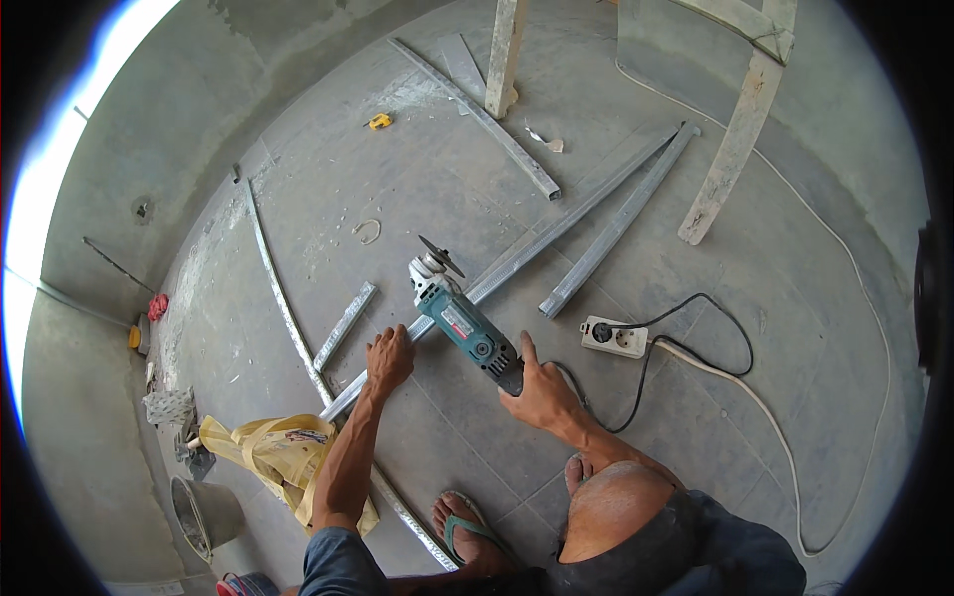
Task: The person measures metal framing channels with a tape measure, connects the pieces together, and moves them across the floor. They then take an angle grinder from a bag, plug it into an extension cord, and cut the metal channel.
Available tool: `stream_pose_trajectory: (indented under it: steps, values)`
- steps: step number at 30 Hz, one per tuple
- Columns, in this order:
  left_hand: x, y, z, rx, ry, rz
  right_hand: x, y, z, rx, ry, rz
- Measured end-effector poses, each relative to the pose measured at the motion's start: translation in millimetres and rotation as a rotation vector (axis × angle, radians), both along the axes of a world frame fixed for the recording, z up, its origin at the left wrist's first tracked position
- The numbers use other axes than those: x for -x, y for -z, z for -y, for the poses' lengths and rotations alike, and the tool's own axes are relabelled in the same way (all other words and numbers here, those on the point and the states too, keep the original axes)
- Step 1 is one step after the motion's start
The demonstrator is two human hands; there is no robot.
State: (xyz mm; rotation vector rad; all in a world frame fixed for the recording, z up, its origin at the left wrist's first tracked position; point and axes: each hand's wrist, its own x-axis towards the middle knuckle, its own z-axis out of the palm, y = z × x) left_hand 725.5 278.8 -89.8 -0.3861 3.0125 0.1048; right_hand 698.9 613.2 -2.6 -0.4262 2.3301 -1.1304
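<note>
Angle grinder held over a long metal strip on a grey floor.

The right hand [540,389] is closed around the rear handle of the teal grinder [465,330], thumb raised along the body; the grinder points far and left, its disc [441,256] tilted just above the long metal strip [517,256]; the left hand [390,358] presses down on the near part of that strip, fingers curled over its edge, just left of the grinder; the strip runs from near left to far right across the floor [328,169]; a black cable [646,368] leads from the grinder to a white socket block [614,337] on the right; a second strip [618,221] lies beside the first, farther right; a short strip [346,325] lies left of the left hand; a yellow bag [263,452] sits near left; a sandalled foot [467,531] stands near the strip's near end.
</note>
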Motion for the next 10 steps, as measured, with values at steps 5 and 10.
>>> stream_pose_trajectory:
  steps: [5,10]
  values:
    - [6.9,1.3,5.0,0.013,-0.058,-0.059,14.6,-45.7,-20.8,-0.064,0.051,-0.016]
    - [16.8,5.1,13.7,0.069,-0.109,-0.006,29.7,-48.2,-57.2,0.075,0.127,-0.081]
